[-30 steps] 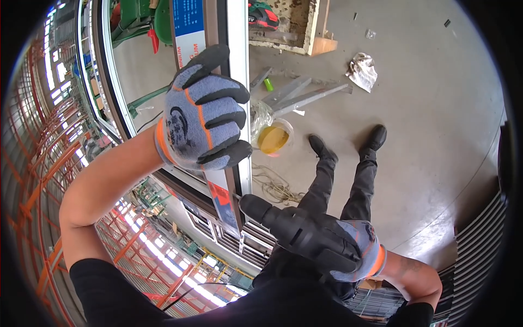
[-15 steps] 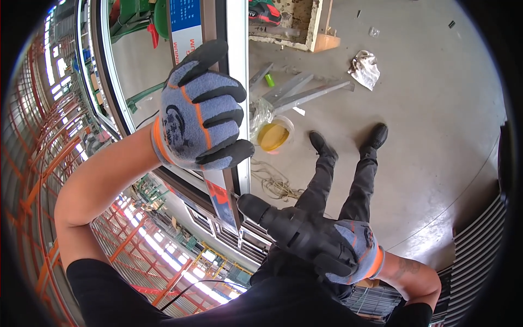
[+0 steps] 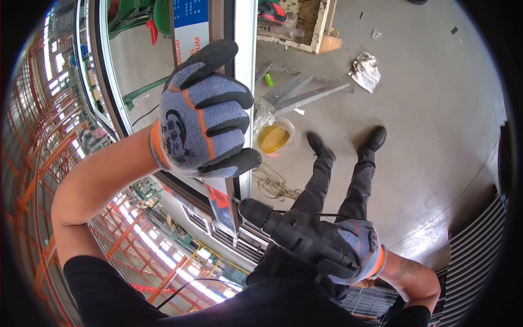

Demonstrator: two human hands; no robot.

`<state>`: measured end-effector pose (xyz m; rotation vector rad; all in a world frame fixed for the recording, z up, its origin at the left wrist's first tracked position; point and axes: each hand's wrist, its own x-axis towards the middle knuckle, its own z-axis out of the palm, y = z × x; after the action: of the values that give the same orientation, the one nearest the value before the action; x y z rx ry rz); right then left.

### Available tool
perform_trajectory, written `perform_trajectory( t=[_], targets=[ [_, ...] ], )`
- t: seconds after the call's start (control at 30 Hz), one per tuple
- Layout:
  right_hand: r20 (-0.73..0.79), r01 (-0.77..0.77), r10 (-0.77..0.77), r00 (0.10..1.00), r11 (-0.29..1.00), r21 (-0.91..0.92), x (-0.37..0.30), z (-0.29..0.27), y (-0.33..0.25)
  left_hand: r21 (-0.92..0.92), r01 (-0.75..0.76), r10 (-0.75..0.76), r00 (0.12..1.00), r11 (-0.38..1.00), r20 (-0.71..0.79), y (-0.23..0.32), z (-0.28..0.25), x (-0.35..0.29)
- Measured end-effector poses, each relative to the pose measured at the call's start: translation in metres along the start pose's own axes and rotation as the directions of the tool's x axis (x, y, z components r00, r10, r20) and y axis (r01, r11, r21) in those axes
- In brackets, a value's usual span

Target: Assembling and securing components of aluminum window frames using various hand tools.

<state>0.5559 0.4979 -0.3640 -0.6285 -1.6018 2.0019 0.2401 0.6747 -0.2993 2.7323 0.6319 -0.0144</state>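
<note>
My left hand (image 3: 204,120), in a blue-grey glove with black fingertips, is closed over one bar of a long metal frame (image 3: 247,54). The bar is brown and white and partly covered by printed film in white, blue and red. A black power drill (image 3: 297,234) lies across the front of my body, gripped in my gloved right hand (image 3: 357,245). Its chuck points left at the bar, just below my left hand. The thin bit reaches the bar's side; whether it has entered the metal I cannot tell. The drill hides most of my right fingers.
Beyond the frame, a tub with yellow contents (image 3: 274,138), grey metal bars (image 3: 313,98) and tangled cord (image 3: 275,182) lie on the floor. A worn wooden box (image 3: 326,43) holds a red-and-black tool. A crumpled cloth (image 3: 365,72) lies farther right. Green machinery (image 3: 131,16) stands behind the frame.
The frame and my left hand on it appear slightly farther right. My left fingers are a little more spread over the bar. The drill stays at the bar, with its chuck slightly lower.
</note>
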Motion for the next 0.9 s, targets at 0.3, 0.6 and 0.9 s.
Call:
perform_trajectory(
  t=[0.3,0.6,0.9],
  targets=[
    [0.039,0.000,0.002,0.999,0.999,-0.049,0.004,0.004,0.009,0.021,-0.019,0.019,1.000,1.000,0.005,-0.012,-0.005,0.005],
    [0.028,-0.023,0.025,0.999,0.996,-0.082,0.010,-0.007,-0.013,-0.011,-0.060,0.060,0.998,0.998,0.015,0.004,-0.014,0.008],
    [0.070,-0.348,0.348,0.935,0.857,0.380,-0.105,0.026,-0.029,0.075,-0.034,0.033,0.999,0.997,0.021,0.030,-0.022,0.015]
  ],
)
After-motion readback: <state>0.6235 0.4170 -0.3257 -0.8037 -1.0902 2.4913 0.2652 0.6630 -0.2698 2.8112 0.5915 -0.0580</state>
